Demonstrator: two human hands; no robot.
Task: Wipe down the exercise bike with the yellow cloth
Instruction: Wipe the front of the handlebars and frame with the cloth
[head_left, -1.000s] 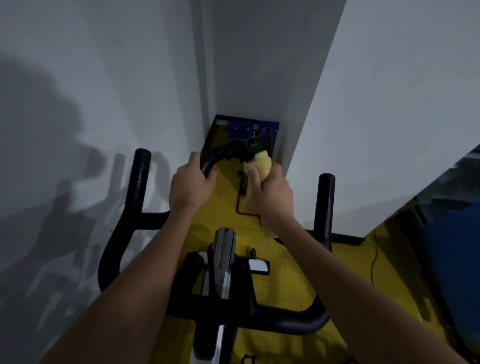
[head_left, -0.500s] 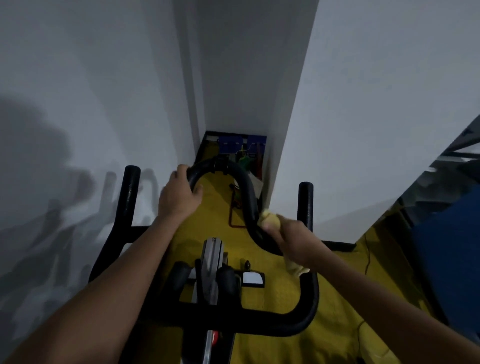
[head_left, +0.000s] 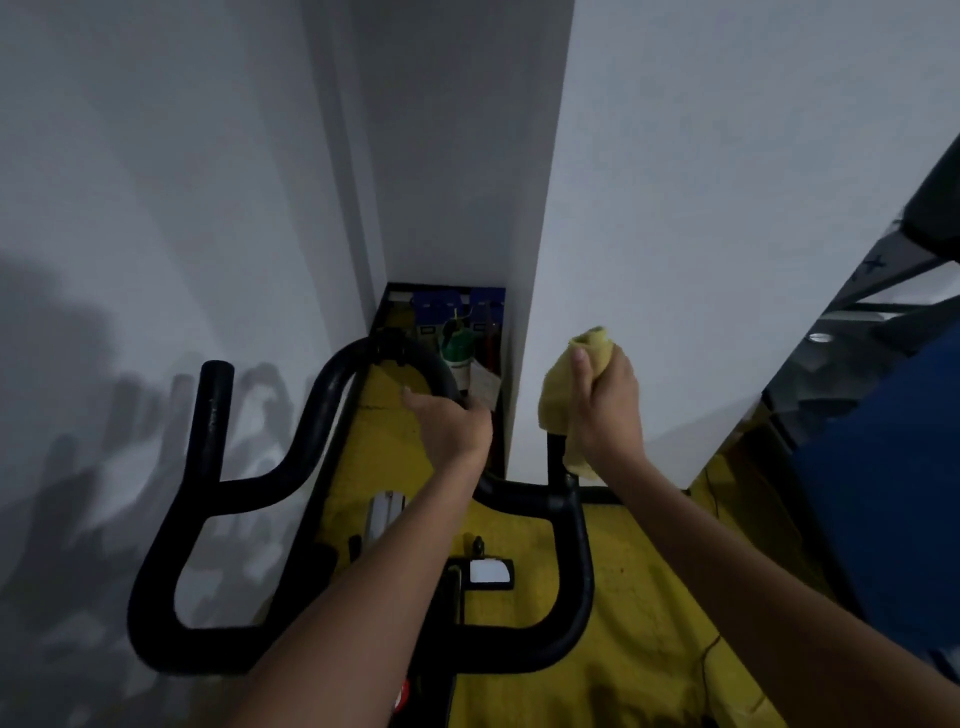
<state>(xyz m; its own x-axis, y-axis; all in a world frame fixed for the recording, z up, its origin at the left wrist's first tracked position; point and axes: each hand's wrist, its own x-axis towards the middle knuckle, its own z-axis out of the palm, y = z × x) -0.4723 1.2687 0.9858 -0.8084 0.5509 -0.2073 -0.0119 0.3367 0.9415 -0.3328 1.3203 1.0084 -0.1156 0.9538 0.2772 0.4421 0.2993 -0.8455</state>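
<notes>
Yellow cloth (head_left: 563, 395) soft, bunched in right hand (head_left: 605, 400), curved black handlebar (head_left: 332, 395)

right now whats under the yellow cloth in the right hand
The yellow cloth drapes from the right hand over the right handlebar post. Only the post's lower part shows; its top is covered.

Hemmed in left by a grey wall (head_left: 130, 208) close beside the black handlebar (head_left: 218, 488), and right by a white pillar (head_left: 727, 208) just beyond the right upright grip. Open gaps inside the handlebar loops, over the yellow floor mat (head_left: 623, 597). Blocked far, in the narrow alcove, by blue boxes (head_left: 457, 304) and a green bottle (head_left: 457, 353); blue bulk (head_left: 893, 493) at right.
</notes>
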